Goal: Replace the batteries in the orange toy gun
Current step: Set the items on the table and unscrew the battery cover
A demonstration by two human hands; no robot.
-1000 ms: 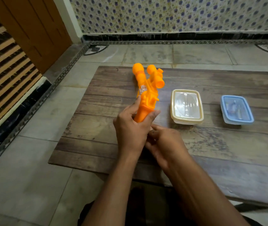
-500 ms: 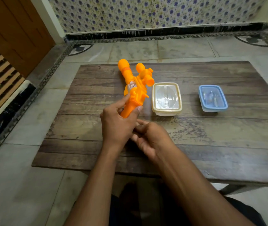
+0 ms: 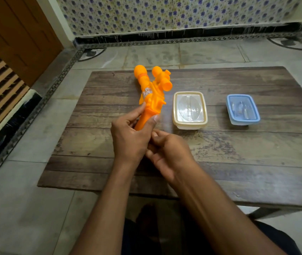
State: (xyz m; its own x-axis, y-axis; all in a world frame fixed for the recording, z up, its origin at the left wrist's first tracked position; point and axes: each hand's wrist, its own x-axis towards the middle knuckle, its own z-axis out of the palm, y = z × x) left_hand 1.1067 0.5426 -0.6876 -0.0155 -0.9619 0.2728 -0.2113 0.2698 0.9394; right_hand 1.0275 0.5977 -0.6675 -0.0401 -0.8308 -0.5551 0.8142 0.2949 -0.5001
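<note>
Wooden bench (image 3: 238,148) beneath both hands. Orange toy gun (image 3: 151,92) gripped by its handle in the left hand (image 3: 130,138), muzzle pointing away. Cream-lidded box (image 3: 189,109) just beyond the right hand (image 3: 168,153), blue-lidded box (image 3: 243,109) farther right. Right fingers curled at the handle's base; grip there impossible to tell.

Dim, warm indoor light; glare on the clear cream-rimmed plastic container lid (image 3: 190,105); edges bow with wide-angle distortion and slight blur.
</note>
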